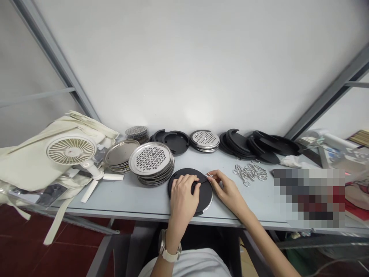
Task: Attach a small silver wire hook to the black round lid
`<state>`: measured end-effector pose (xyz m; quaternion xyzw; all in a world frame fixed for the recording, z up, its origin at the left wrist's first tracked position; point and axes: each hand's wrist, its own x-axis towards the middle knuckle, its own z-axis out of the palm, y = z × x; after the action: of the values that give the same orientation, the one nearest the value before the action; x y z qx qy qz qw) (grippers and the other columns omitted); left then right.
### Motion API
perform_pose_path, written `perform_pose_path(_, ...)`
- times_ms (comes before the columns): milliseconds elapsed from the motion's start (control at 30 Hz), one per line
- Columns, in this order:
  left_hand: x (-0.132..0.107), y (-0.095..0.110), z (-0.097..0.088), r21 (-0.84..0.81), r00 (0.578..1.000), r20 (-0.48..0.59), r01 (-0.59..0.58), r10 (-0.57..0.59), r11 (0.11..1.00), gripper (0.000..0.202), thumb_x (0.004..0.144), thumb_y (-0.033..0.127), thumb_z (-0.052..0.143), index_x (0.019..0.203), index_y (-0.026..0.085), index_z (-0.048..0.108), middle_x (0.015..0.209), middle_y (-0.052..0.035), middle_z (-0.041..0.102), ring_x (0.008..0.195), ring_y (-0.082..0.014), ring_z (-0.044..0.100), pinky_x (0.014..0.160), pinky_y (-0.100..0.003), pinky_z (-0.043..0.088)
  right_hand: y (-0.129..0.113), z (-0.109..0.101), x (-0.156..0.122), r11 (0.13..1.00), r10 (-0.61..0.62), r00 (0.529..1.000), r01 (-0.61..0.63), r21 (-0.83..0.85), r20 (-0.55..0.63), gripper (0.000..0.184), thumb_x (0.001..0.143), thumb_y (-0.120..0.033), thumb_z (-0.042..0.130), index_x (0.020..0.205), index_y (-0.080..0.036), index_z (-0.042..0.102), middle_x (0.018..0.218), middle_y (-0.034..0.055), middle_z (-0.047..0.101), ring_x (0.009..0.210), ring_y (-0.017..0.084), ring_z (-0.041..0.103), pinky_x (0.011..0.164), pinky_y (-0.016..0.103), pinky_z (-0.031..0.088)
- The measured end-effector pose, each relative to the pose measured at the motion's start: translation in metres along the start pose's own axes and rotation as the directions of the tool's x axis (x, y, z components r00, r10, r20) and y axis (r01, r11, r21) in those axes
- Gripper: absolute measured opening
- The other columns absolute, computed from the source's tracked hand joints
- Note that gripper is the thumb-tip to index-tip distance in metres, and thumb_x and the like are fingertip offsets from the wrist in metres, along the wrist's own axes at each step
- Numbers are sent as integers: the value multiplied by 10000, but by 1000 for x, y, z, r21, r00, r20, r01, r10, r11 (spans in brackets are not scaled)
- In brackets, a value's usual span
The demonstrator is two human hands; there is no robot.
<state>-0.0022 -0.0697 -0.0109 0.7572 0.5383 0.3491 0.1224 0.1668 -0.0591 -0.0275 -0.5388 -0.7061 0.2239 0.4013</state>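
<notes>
Two bare hands work at the near edge of the table [144, 202]. The left hand [184, 192], a white-strapped watch [168, 250] on its wrist, lies palm down on a black round disc [205, 200], pressing it to the table, though the back of the hand hides whether its grip closes on anything. A steel rim [211, 201] shows beneath the disc's lower right edge. The right hand [226, 188] is clenched in a tight pinch, thumb and forefinger grasping a small wire clip [208, 175] just above the disc's upper edge.

Just right of the hands lies a loose heap of wire clips [249, 174]. Left of the disc stands a stack of perforated steel discs [151, 159], then a stack of plain steel plates [121, 152]. Farther back, black slotted discs [238, 144] lie in overlapping rows beside another perforated stack [204, 139]. A white fan [70, 150] rests on a cream cloth bag [23, 165] at far left.
</notes>
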Motion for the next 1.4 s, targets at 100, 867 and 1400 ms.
perform_pose_path(100,0,0,0,7,1000,-1,-1,1,1000,115,877,161,526,917,236,604,981,2,659,932,-181,562,825,-356,384,-1,-1,1,999,-36,999,35,-22,-27,196,940,-334,439,859,-206,563,817,42,599,774,182,560,739,303,451)
perform_pose_path(867,0,0,-1,13,1000,4,2,-2,1000,115,877,163,527,923,234,605,978,1,657,940,-182,564,819,-351,385,0,2,2,1000,3,1000,-4,-8,-25,293,929,-360,426,1062,-204,635,902,56,676,771,178,613,719,298,499)
perform_pose_path(1400,0,1,-1,22,1000,-5,-1,1,1000,113,873,160,532,918,237,603,960,1,654,927,-180,564,805,-347,390,5,2,1,998,-42,999,43,43,-14,287,923,-310,446,1153,-207,583,878,45,618,810,176,594,791,320,479)
